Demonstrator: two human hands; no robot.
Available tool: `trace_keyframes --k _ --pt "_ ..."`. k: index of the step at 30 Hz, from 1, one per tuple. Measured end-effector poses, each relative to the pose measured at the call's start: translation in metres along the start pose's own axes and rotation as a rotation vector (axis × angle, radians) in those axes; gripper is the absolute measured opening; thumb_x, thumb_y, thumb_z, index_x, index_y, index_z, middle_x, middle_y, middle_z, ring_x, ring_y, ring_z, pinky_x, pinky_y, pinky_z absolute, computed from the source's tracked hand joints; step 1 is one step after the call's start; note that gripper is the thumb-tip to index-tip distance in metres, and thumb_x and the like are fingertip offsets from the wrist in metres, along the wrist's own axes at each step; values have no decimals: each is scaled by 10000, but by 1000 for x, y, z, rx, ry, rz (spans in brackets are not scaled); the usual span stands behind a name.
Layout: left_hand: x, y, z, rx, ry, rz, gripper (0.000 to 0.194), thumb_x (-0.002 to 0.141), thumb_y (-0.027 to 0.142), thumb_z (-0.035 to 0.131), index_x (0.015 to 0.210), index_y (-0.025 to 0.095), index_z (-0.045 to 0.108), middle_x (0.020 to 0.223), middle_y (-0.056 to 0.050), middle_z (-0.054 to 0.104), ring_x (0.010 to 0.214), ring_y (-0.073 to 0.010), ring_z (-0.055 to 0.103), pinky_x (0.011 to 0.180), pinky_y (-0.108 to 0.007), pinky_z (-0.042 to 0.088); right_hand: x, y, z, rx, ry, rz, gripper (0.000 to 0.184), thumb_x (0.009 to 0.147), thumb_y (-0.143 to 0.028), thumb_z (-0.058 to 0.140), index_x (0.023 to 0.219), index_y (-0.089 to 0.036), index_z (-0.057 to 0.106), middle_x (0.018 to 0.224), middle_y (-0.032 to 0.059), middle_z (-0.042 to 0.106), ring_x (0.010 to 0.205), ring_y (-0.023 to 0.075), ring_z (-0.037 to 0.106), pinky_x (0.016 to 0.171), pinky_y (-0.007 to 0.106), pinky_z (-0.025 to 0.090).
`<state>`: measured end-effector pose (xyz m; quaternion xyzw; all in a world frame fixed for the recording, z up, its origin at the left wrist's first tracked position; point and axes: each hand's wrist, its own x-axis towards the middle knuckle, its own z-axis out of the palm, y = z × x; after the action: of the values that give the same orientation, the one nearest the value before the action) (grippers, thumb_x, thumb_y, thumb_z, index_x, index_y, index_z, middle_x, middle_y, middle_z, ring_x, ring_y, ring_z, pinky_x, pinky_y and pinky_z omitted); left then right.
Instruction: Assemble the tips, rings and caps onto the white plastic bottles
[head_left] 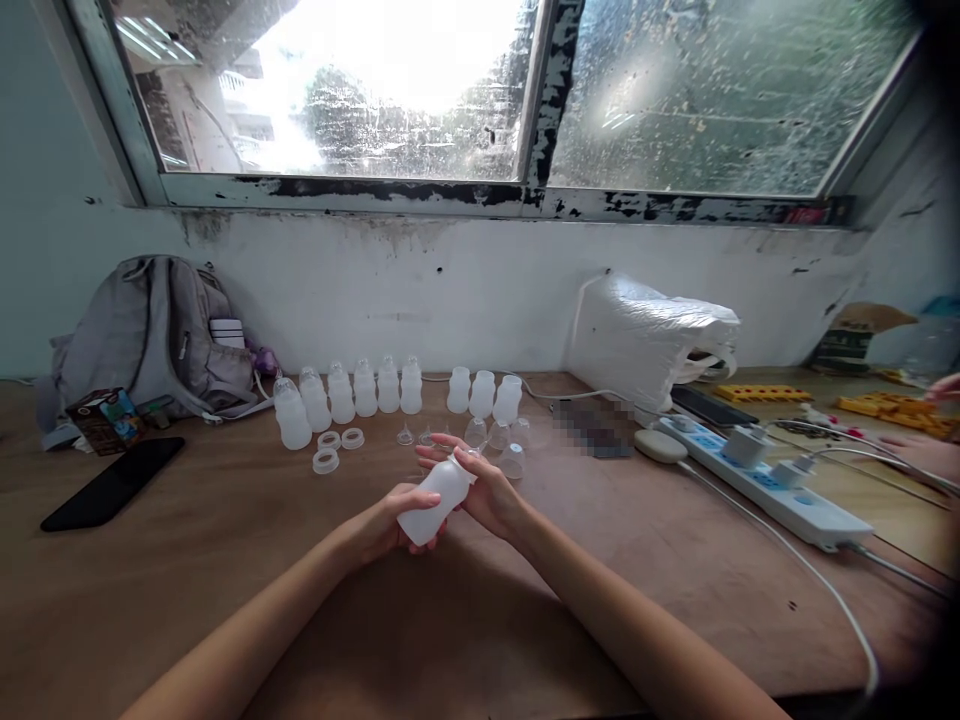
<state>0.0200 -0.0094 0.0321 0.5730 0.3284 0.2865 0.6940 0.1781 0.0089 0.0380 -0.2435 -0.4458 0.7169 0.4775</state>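
Note:
A frosted white baby bottle (435,508) is tilted between my two hands, its neck pointing up and to the right. My left hand (401,515) wraps round the bottle's body, thumb on top. At the neck end, my right hand (487,490) grips a white screw ring with thumb and fingers, partly hiding it. Just beyond my hands lie clear silicone teats (406,436) and several clear dome caps (512,462). Three loose white screw rings (326,461) rest to the left. Behind them stand several assembled bottles (341,395) in a row, and three uncapped bottles (482,394) further right.
A backpack (161,330), a small box (105,420) and a black phone (112,485) occupy the left. To the right are a silvery bag (637,335), a white power strip (772,490) with cables, and yellow parts (892,408). Another person's hand (926,452) shows at the right edge.

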Motion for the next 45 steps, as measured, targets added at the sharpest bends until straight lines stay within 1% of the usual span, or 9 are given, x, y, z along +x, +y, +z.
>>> trace_keyframes --k 7,12,15,19,23,27,32,35,45 --pt "7 3 14 607 324 171 252 698 384 531 749 138 559 661 2 547 576 -120 495 496 -209 346 7 8 -5 -72 203 -125 153 682 -323 597 707 -172 578 797 42 634 754 169 535 652 261 402" --pt "4 2 10 884 402 305 324 714 372 527 985 196 545 829 -16 610 702 -173 562 592 -243 416 7 1 -7 -308 179 -160 214 676 -369 602 768 -178 574 797 48 632 716 171 528 614 255 385" --pt "8 -5 -3 1064 527 423 444 706 378 553 1115 229 468 998 -45 580 845 -211 560 711 -291 437 10 -11 -17 -581 206 -291 255 711 -404 555 847 -191 588 843 46 611 764 182 518 658 270 384" --pt "13 -15 -23 1300 612 463 434 758 437 486 1132 222 435 993 -66 555 886 -221 544 731 -316 448 18 -25 -53 -1095 528 -493 221 758 -378 466 760 -191 585 817 66 558 829 210 479 759 324 358" --pt "13 -19 -34 1418 637 433 456 777 477 441 1135 195 423 996 -84 529 906 -233 525 719 -329 454 25 -26 -90 -1475 808 -260 173 644 -337 574 698 -172 564 847 105 503 865 261 462 780 385 334" --pt "9 -18 -39 1451 548 440 423 790 455 432 1130 203 429 995 -73 527 922 -226 514 734 -326 447 30 -21 -100 -1264 677 -62 177 557 -302 649 595 -174 532 667 51 497 728 221 498 669 344 371" --pt "7 -19 -42 1440 524 469 420 779 456 455 1117 207 448 978 -67 538 922 -219 511 777 -330 429 31 -13 -84 -743 467 -133 267 631 -371 596 811 -174 589 731 29 541 624 146 513 543 285 413" --pt "7 -19 -44 1424 536 466 426 778 452 458 1126 206 447 990 -70 541 926 -219 510 786 -328 424 29 -8 -76 -438 358 -178 287 610 -316 629 864 -186 601 851 30 553 700 134 516 605 283 439" --pt "6 -18 -51 1423 528 450 404 787 401 465 1146 219 432 1013 -67 527 945 -219 498 804 -327 413 28 -7 -71 -237 311 -260 212 570 -152 556 765 -194 627 775 -3 570 711 121 497 664 260 393"
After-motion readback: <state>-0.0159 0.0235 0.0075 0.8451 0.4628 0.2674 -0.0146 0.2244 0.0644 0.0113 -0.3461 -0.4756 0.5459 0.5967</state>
